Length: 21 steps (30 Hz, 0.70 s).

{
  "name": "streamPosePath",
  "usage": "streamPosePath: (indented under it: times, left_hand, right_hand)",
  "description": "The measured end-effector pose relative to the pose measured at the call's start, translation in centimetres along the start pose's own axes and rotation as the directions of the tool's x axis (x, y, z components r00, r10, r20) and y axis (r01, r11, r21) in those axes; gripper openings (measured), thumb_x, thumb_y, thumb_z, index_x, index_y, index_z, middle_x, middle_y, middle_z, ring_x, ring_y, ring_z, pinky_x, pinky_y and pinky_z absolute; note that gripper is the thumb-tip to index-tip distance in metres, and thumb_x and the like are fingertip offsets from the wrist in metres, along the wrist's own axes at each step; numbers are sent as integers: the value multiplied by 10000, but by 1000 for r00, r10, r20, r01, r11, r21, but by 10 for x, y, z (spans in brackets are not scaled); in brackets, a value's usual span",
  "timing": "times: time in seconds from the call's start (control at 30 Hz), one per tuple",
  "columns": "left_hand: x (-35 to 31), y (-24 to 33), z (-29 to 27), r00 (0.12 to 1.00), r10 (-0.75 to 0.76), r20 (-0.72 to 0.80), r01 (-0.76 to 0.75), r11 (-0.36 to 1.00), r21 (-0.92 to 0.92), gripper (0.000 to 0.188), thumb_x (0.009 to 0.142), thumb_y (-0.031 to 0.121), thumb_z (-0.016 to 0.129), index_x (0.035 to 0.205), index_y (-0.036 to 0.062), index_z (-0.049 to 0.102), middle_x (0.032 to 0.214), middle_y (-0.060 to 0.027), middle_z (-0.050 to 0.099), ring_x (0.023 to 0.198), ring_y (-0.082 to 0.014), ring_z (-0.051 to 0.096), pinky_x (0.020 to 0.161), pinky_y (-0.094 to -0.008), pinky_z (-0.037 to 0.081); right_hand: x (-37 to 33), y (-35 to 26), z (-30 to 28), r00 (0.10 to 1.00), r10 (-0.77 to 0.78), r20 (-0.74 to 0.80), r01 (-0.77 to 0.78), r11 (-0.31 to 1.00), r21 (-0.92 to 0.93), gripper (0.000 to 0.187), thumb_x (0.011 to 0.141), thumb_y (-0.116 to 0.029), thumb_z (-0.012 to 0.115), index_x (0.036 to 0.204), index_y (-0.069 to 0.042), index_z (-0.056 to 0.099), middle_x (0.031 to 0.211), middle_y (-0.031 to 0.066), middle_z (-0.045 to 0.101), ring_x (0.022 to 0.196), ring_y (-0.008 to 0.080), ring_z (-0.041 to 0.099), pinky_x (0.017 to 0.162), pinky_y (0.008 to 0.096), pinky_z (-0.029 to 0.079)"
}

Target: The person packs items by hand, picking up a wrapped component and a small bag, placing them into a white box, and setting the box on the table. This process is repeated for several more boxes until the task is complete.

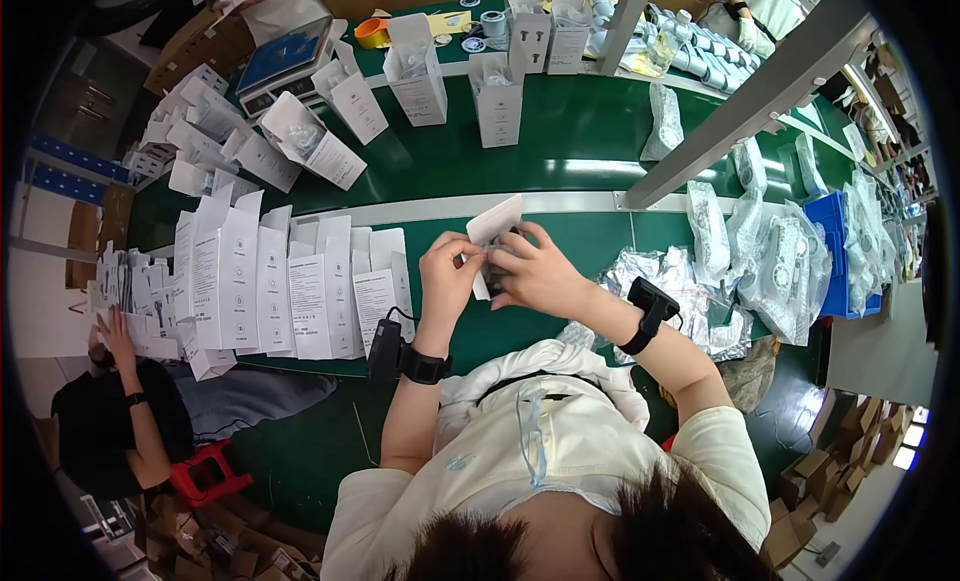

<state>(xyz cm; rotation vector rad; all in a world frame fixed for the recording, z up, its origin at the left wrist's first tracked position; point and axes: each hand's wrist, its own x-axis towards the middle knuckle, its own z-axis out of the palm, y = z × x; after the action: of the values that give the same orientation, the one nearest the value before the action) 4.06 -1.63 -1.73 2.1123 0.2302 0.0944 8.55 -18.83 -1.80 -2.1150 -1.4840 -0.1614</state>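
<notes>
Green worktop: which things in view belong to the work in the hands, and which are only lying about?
Belonging, it seems:
open white cardboard box, held by left hand and right hand
tall white cardboard boxes, standing at left
perhaps the clear plastic bags, at right

Probably just lying about:
round orange tape roll, at back
brown cardboard boxes, lower right

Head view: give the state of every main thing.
Box in hands, flap raised
Left hand, bent fingers at that box
Right hand, bent fingers on that box
Near box row, mostly upright, flaps raised
Far middle box, upright, open, clear bag in its mouth
Bagged parts, wrapped in clear plastic
</notes>
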Motion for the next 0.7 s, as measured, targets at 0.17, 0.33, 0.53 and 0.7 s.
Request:
streamPosePath:
  times: [0.17,0.33,0.53,0.7]
  left_hand:
    - [-19,-28,-30,955,74,-289,-111,988,-112,405,693,27,645,1069,-16,501,1092,-159,498,1001,-269,513,805,-327,451]
    - [-55,-93,-50,970,58,-238,114,754,647,716,649,120,717,1254,25,345,1321,-206,228,1209,-404,222,981,-479,249]
    - [-50,-98,-34,959,-225,-171,281,699,657,919,539,172,792,1307,60,301,1307,-225,269,1163,-398,312,954,-432,299]
    - [-24,-116,-41,935,-324,146,301,940,159,924,537,145,789,1319,102,299,1255,-237,332,1028,-398,445,900,-382,365]
  right_hand:
    - [-16,14,-2,976,146,-161,-102,961,259,740,578,-340,756,1215,-163,422,1217,137,389,1193,278,319,1006,458,229]
    - [-37,28,62,893,449,2,-328,650,686,1047,549,-248,805,1371,-146,166,1348,172,253,1273,288,234,1034,416,212]
    - [-8,95,56,606,771,-197,-152,354,923,1135,544,-83,789,1385,-105,28,1383,144,199,1250,257,286,1013,369,270]
    - [7,172,46,575,765,-291,-478,603,639,1090,580,-107,769,1387,-112,37,1359,136,272,1249,256,292,1013,359,252]
